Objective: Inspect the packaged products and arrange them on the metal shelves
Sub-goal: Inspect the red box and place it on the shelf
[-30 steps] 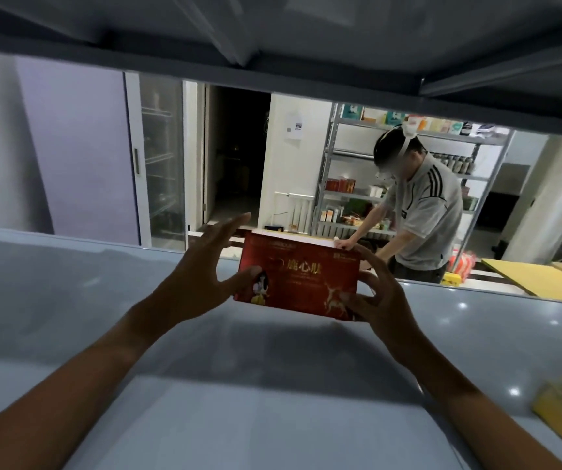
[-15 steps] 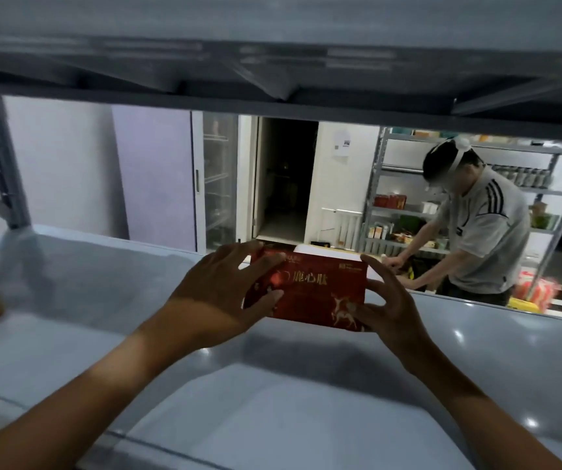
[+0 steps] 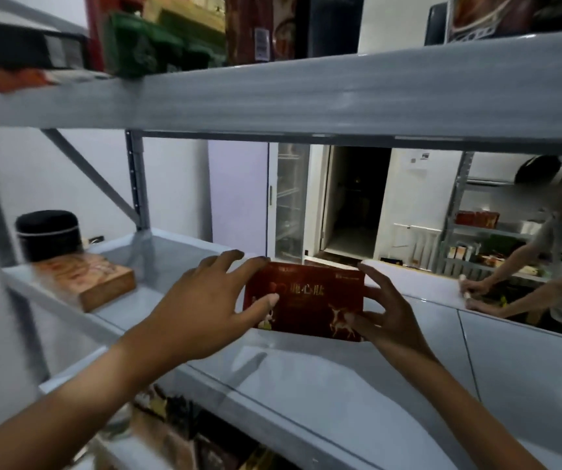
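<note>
Smooth grey metal shelf [image 3: 340,395], glossy, flat. On it a red rectangular carton [image 3: 306,300] with gold deer print stands on its long edge, printed face toward the wearer, long axis left to right. Left hand [image 3: 205,307] grasps its left end, thumb on the face, fingers over the top corner; right hand [image 3: 391,320] pinches the right end. Farther left, a brown flat box [image 3: 93,279] and black round tin [image 3: 49,235].

A single head-worn wide-angle view looks forward and slightly down, close to the metal shelf [image 3: 340,385], between two tiers; the upper tier [image 3: 340,93] crosses at 12 o'clock, forearms entering from 6 o'clock.
</note>
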